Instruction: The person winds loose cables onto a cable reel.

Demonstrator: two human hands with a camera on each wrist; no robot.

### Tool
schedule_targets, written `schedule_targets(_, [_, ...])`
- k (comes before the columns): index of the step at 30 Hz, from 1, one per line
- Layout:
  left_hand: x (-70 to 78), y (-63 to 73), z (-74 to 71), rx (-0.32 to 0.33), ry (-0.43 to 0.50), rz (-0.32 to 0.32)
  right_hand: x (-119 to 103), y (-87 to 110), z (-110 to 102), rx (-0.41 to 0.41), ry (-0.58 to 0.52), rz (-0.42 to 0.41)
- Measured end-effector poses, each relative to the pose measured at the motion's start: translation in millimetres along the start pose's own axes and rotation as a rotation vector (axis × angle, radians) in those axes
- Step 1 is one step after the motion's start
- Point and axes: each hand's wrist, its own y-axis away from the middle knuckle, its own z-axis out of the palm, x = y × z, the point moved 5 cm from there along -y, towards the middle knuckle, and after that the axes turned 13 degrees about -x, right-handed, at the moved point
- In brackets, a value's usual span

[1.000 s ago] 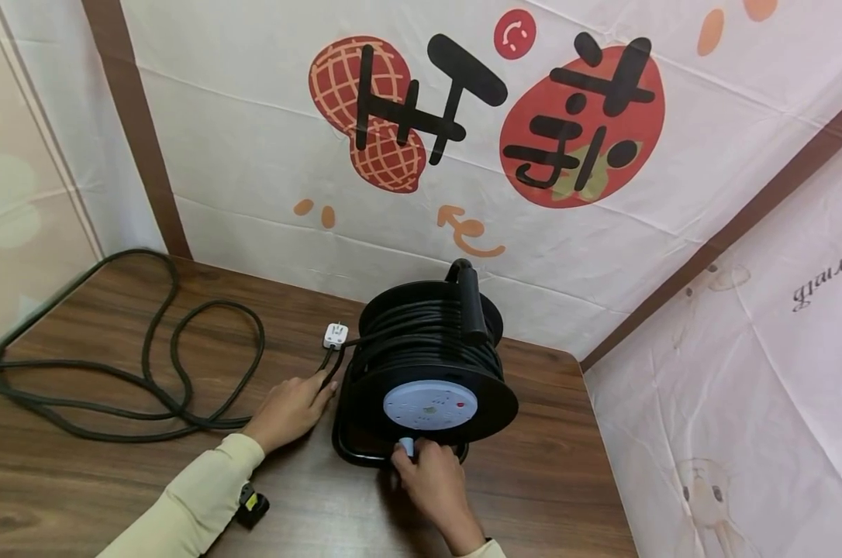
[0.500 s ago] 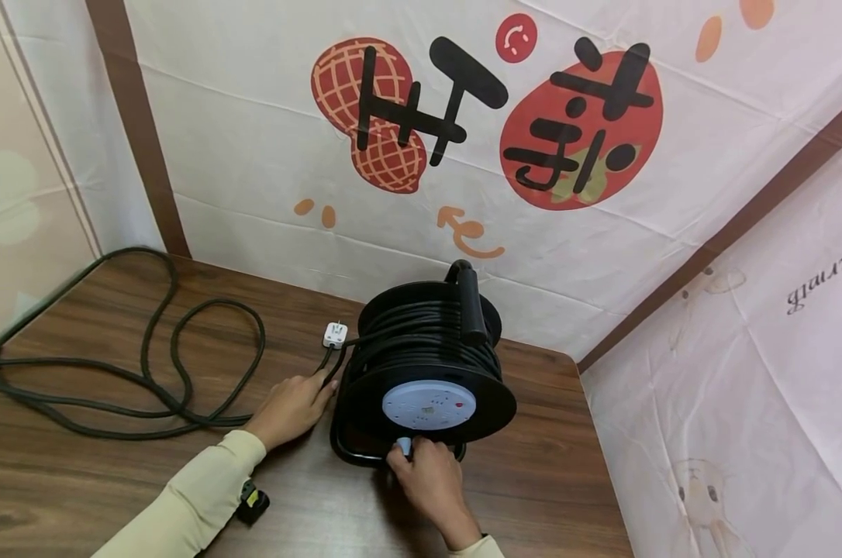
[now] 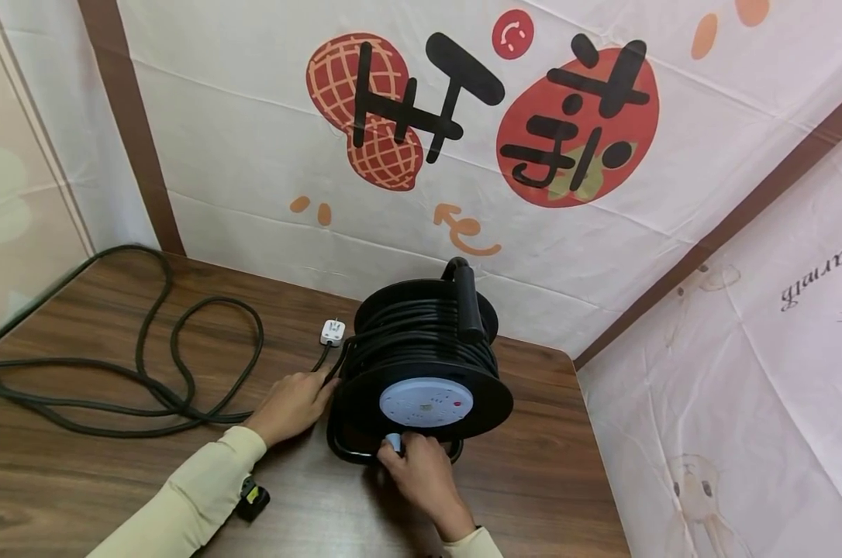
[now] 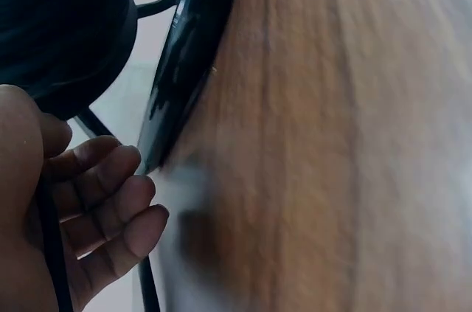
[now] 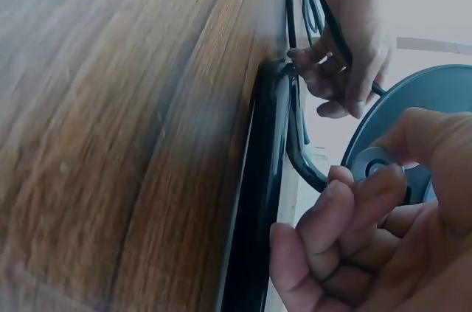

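A black cable reel (image 3: pixel 421 349) with a pale blue socket face (image 3: pixel 426 403) stands on its tubular frame (image 3: pixel 347 451), wound with black cable. At the front of its disc, my right hand (image 3: pixel 421 474) pinches the small pale blue crank knob (image 3: pixel 393 442) between thumb and fingers. To the reel's left, my left hand (image 3: pixel 291 407) holds the loose black cable (image 4: pixel 49 245), which crosses the palm under the thumb, fingers loosely curled. From there the cable runs up onto the drum. A white plug (image 3: pixel 333 332) lies on the table just beyond that hand.
Loose loops of cable (image 3: pixel 184 399) spread over the left of the wooden table (image 3: pixel 533 473). A printed cloth wall (image 3: pixel 253 139) rises close behind the reel, with another cloth wall (image 3: pixel 644 403) on the right. The reel's black carrying handle (image 3: pixel 471 306) sticks up on top.
My right hand and the crank knob have shifted slightly left along the disc's lower edge. My left hand stays beside the reel with the cable. The head view has moved a little.
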Motion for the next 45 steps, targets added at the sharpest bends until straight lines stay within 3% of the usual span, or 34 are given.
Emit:
schedule_targets(11, [-1.8, 2.0, -5.9, 0.058, -0.032, -0.008, -7.8, -6.0, 5.8, -0.054, -0.201, -0.037])
schedule_targets(24, [-10.8, 8.2, -4.2, 0.044, 0.01, -0.055, -26.9, -11.6, 14.3, -0.096, -0.478, -0.046])
schedule_targets(32, [-16.2, 11.6, -5.6, 0.058, 0.032, -0.091, -52.3, -13.0, 7.1, -0.069, -0.502, -0.07])
schedule_targets(45, [-16.3, 16.7, -10.9, 0.091, -0.089, -0.061, -86.6, -9.0, -24.5, -0.041, -0.527, -0.095])
